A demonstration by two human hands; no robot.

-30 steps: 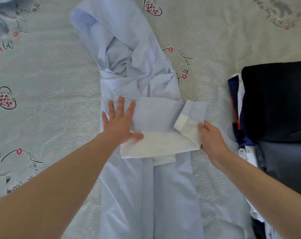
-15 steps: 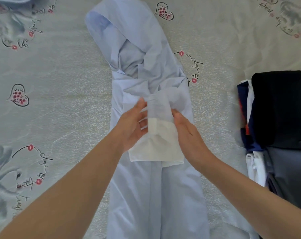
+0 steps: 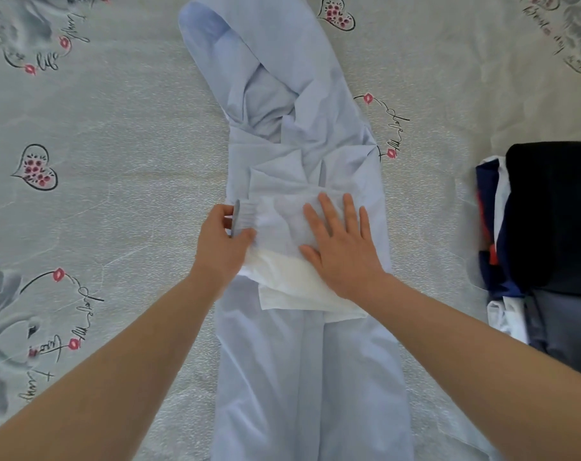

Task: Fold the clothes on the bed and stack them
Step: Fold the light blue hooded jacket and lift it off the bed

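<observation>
A pale blue hooded garment (image 3: 302, 377) lies lengthwise on the bed, hood at the far end. Its sleeve (image 3: 282, 224) is folded across the chest, with a white lining showing below it. My left hand (image 3: 224, 242) pinches the ribbed cuff at the garment's left edge. My right hand (image 3: 340, 241) lies flat, fingers spread, pressing the folded sleeve down. A stack of folded clothes (image 3: 548, 234), black on top with navy, white and grey beneath, sits at the right.
The bed sheet (image 3: 116, 194) is grey-white with printed hearts and lettering. It lies bare to the left of the garment and between the garment and the stack.
The sleeve end was at the right, then lifted between both hands, and now lies folded over to the left. My hands swapped roles: right now presses flat, left holds the cuff.
</observation>
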